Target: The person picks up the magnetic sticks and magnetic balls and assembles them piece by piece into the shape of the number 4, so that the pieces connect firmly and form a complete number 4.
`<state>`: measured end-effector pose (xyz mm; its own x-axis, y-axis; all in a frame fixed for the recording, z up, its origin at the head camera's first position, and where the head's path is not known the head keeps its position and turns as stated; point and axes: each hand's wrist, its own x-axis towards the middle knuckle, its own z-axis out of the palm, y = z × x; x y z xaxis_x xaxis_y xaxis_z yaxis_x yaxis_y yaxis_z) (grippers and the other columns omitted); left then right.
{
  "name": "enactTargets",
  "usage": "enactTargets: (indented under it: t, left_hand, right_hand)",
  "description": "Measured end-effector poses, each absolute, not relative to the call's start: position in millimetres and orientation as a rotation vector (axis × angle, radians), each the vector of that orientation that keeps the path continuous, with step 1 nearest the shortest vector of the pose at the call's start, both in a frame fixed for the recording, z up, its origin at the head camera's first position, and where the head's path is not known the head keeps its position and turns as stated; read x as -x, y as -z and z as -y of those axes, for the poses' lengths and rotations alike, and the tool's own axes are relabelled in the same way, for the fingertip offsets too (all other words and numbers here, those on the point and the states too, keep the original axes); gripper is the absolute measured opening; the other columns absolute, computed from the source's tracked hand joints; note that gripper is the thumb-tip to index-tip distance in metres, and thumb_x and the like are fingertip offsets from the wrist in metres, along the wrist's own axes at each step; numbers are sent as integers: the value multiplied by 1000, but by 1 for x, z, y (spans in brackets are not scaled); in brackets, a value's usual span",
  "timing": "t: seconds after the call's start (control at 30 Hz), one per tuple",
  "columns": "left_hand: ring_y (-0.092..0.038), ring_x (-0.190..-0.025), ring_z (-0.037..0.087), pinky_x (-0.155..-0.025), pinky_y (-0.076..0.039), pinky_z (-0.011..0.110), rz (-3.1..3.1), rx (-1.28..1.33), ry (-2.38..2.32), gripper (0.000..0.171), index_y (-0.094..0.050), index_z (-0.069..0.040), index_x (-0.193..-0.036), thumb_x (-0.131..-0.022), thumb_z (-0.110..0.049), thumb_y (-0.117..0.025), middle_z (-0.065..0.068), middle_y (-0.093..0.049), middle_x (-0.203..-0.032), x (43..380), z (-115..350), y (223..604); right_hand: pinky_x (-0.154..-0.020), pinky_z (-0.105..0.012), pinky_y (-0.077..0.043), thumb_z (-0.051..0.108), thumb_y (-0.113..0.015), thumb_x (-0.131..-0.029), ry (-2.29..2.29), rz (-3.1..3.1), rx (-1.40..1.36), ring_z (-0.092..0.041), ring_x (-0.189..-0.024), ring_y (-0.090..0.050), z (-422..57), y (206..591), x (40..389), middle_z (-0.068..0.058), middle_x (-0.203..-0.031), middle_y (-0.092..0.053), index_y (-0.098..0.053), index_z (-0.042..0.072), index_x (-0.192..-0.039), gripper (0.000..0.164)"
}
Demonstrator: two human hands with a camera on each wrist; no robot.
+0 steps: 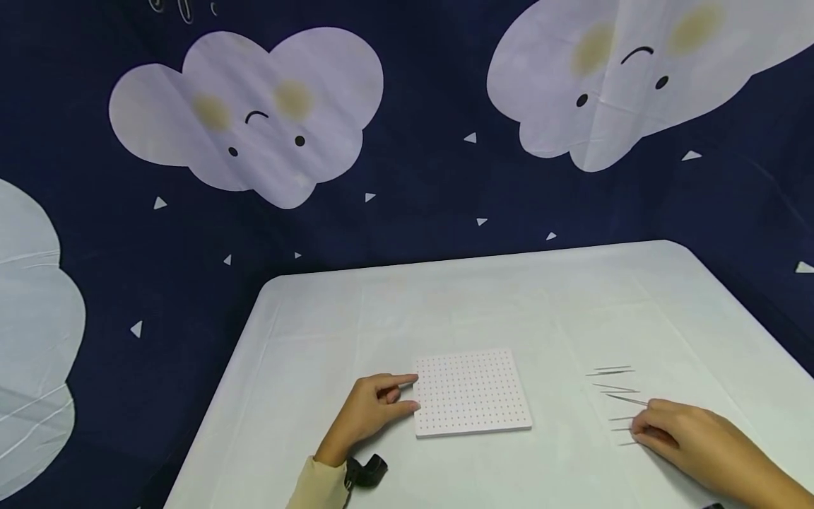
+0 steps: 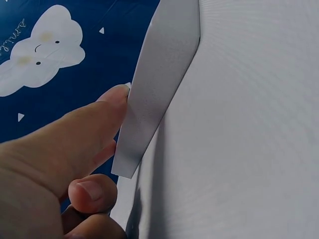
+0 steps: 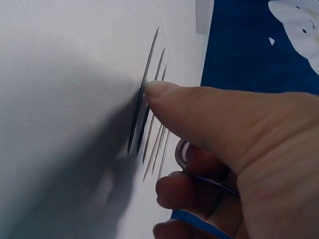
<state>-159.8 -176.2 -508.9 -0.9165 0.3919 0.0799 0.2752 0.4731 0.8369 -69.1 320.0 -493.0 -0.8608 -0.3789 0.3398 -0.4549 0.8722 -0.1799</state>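
A square white pegboard (image 1: 470, 392) with rows of small holes lies flat on the table. Its left edge is touched by the thumb and index finger of my left hand (image 1: 375, 410), the other fingers folded. In the left wrist view the board's plain side (image 2: 154, 94) shows against the index fingertip. To the right, several thin metal pins (image 1: 613, 389) lie roughly side by side, pointed at the ends. My right hand (image 1: 689, 435) is over the near pins; its thumb tip reaches the pins (image 3: 144, 94), apart from the bent fingers. No pin is plainly seen gripped.
The white-covered table (image 1: 356, 325) ends at a dark blue cloth (image 1: 420, 226) printed with clouds. A black wrist-worn device (image 1: 367, 472) sits by my left wrist, close to the tabletop. Bare tabletop lies between the board and the pins.
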Motion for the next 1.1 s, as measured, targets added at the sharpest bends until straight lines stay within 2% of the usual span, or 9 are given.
enactTargets:
  t: [0.17, 0.37, 0.47, 0.6, 0.77, 0.87, 0.9, 0.93, 1.1]
  left_hand:
    - [-40, -58, 3, -63, -42, 22, -2566, -586, -1451, 43, -75, -24, -125, -85, -37, -85, -10, -46, -65, 160, 176, 510]
    - [-41, -59, 3, -60, -39, 19, -2565, -586, -1471, 43, -76, -23, -123, -83, -35, -86, -9, -49, -67, 161, 175, 509]
    - [-41, -58, 2, -57, -37, 18, -2557, -578, -1479, 42, -76, -23, -123, -83, -34, -86, -9, -51, -68, 160, 176, 509]
    - [-40, -56, 2, -55, -36, 18, -2550, -578, -1488, 42, -76, -21, -123, -84, -34, -86, -9, -53, -70, 160, 176, 509]
    - [-40, -57, 2, -55, -35, 17, -2537, -587, -1491, 43, -76, -21, -124, -84, -33, -86, -9, -53, -71, 159, 176, 509]
    - [-40, -56, 2, -54, -35, 17, -2535, -591, -1494, 43, -75, -21, -124, -84, -33, -86, -8, -54, -71, 160, 176, 508]
    - [-40, -56, 2, -55, -35, 17, -2536, -589, -1492, 43, -75, -21, -124, -85, -34, -85, -7, -54, -71, 160, 176, 508]
    - [-40, -56, 2, -55, -36, 17, -2538, -587, -1489, 42, -75, -21, -124, -85, -34, -85, -7, -54, -71, 160, 176, 508]
    - [-40, -56, 2, -55, -36, 18, -2544, -574, -1480, 42, -75, -23, -124, -85, -34, -85, -7, -55, -71, 160, 176, 508]
  right_hand:
    - [-64, -12, -40, 10, -93, -63, -392, 2674, -734, 11, -73, -48, -321, 491, 66, 33, -86, -49, -64, 41, -81, 46]
    - [-55, -22, -39, 12, -88, -65, -227, 2651, -906, 8, -70, -38, -316, 489, 66, 28, -83, -40, -59, 36, -80, 41]
    - [-52, -26, -38, 31, -88, -63, -66, 2583, -1057, 2, -69, -38, -312, 488, 69, 20, -81, -39, -57, 27, -80, 36]
    - [-52, -28, -38, 48, -84, -58, 117, 2504, -1202, -7, -67, -43, -308, 488, 71, 7, -81, -46, -56, 16, -83, 49]
    - [-53, -29, -39, 54, -73, -69, 236, 2459, -1230, -14, -65, -46, -306, 489, 71, -1, -84, -51, -56, 11, -86, 49]
    - [-54, -32, -41, 44, -61, -81, 283, 2464, -1222, -18, -66, -49, -305, 491, 70, -4, -85, -53, -57, 10, -88, 35]
    - [-54, -32, -42, 36, -53, -91, 302, 2463, -1216, -19, -66, -51, -304, 491, 70, -5, -86, -54, -58, 9, -88, 27]
    - [-54, -33, -43, 30, -46, -94, 310, 2469, -1204, -20, -67, -52, -303, 492, 69, -7, -86, -55, -59, 8, -88, 25]
    - [-53, -36, -46, 10, -26, -93, 350, 2486, -1126, -24, -67, -53, -297, 495, 66, -11, -85, -56, -60, 5, -88, 35]
